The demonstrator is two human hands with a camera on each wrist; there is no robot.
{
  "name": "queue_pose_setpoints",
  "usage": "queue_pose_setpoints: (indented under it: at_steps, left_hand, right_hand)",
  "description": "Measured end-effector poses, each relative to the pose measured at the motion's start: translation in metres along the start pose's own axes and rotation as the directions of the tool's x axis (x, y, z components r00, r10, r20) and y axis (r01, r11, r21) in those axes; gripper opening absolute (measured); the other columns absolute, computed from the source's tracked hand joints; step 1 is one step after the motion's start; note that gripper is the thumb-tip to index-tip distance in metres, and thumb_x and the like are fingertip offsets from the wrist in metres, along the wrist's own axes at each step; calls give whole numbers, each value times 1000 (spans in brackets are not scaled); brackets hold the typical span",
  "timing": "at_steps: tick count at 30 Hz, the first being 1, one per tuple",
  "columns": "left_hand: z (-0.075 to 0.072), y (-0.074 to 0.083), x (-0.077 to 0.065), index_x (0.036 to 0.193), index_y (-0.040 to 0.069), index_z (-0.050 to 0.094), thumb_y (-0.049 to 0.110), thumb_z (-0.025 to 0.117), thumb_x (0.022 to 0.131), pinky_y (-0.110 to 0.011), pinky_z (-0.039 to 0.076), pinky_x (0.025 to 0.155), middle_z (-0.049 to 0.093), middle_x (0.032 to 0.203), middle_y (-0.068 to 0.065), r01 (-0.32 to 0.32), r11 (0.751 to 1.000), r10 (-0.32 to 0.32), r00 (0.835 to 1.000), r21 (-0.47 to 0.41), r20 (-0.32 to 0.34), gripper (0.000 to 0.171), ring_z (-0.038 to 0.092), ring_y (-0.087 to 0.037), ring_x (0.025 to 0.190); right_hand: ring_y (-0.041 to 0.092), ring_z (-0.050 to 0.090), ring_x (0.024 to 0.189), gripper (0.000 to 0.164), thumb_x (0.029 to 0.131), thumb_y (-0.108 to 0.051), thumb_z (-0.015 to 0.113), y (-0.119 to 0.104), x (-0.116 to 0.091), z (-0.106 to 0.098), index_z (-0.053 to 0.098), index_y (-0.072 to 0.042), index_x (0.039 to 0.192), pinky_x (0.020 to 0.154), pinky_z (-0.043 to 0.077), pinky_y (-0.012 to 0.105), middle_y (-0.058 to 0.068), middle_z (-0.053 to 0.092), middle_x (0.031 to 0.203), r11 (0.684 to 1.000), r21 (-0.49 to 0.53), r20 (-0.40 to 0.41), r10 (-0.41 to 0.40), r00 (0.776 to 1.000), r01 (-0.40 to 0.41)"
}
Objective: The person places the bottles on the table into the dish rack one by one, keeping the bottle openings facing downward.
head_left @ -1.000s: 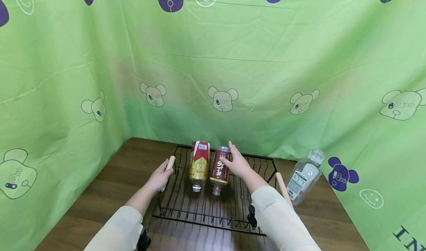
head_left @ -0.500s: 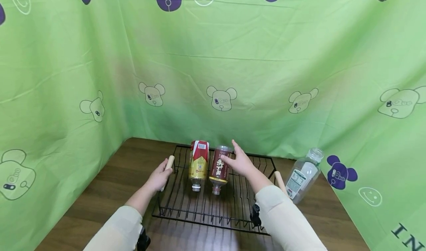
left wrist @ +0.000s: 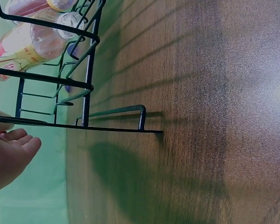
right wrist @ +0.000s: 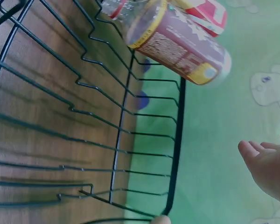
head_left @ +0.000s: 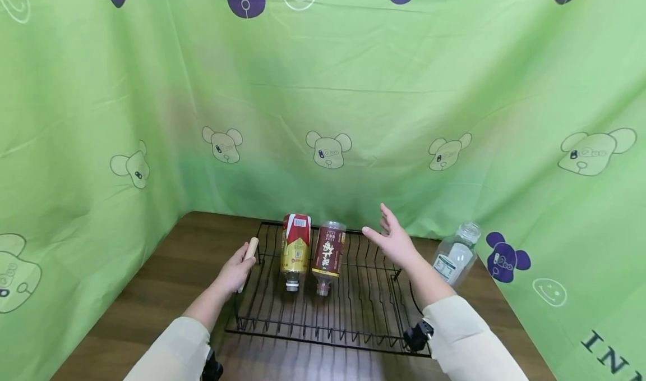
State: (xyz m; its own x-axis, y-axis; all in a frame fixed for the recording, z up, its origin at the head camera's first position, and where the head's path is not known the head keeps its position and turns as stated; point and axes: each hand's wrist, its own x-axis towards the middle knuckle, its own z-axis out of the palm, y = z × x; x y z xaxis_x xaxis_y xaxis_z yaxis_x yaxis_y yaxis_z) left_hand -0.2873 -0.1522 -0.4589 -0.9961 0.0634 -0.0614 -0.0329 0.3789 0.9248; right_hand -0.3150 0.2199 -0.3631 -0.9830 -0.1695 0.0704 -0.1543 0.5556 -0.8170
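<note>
My left hand (head_left: 234,271) grips the pale wooden handle (head_left: 251,248) on the left side of a black wire dish rack (head_left: 323,343). My right hand (head_left: 398,243) hovers above the rack's right back part, its thumb and fingers spread, holding nothing. Inverted in the rack, leaning with their necks toward the front, are a red and yellow bottle (head_left: 295,246) and, to its right, a maroon-labelled bottle (head_left: 329,252). In the right wrist view, a gap separates the right hand (right wrist: 270,172) from the maroon-labelled bottle (right wrist: 182,46). The right forearm hides the rack's other handle in the head view.
A clear bottle (head_left: 456,257) with a white and green label stands uncapped on the brown wooden table (head_left: 151,297), right of the rack and partly behind the right forearm. Green printed cloth (head_left: 272,100) hangs around the back and sides.
My right hand has let go of the maroon-labelled bottle and moved right, toward the clear bottle. The left hand keeps its hold on the handle. The head view has shifted slightly.
</note>
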Motion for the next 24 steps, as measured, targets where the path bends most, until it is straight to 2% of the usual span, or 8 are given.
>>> queue_pose_setpoints:
  at_steps: [7,14,20,24]
  left_hand:
    - [0,1,0,156,-2,9,16,39,103,-62,25,115,17,158,-30,-6,1000,6,1000,-1,-1,63,23,-48,144]
    - [0,0,-2,156,-3,8,16,38,104,-62,23,116,16,159,-30,2,1000,-2,1000,-16,9,63,21,-48,144]
    - [-1,3,-3,156,0,8,19,39,103,-63,24,115,17,159,-29,13,1000,-13,1000,-8,10,64,22,-48,144]
    - [-1,4,-3,156,0,7,19,38,104,-63,24,115,16,159,-29,16,1000,-16,1000,-6,15,64,22,-48,144]
  right_hand:
    - [44,17,148,92,96,-38,61,4,-17,-22,-1,-11,159,118,22,57,23,9,163,998,37,-84,-42,996,45]
    - [46,16,148,95,95,-36,64,13,-39,-41,-2,-10,158,117,22,59,25,8,163,999,25,-162,-42,986,46]
    - [49,16,147,94,95,-27,64,21,-58,-56,-2,-8,158,116,20,61,28,6,162,998,31,-237,-44,970,53]
    - [51,18,145,94,94,-29,66,30,-70,-61,1,-7,158,115,22,62,29,9,161,999,6,-298,-29,954,33]
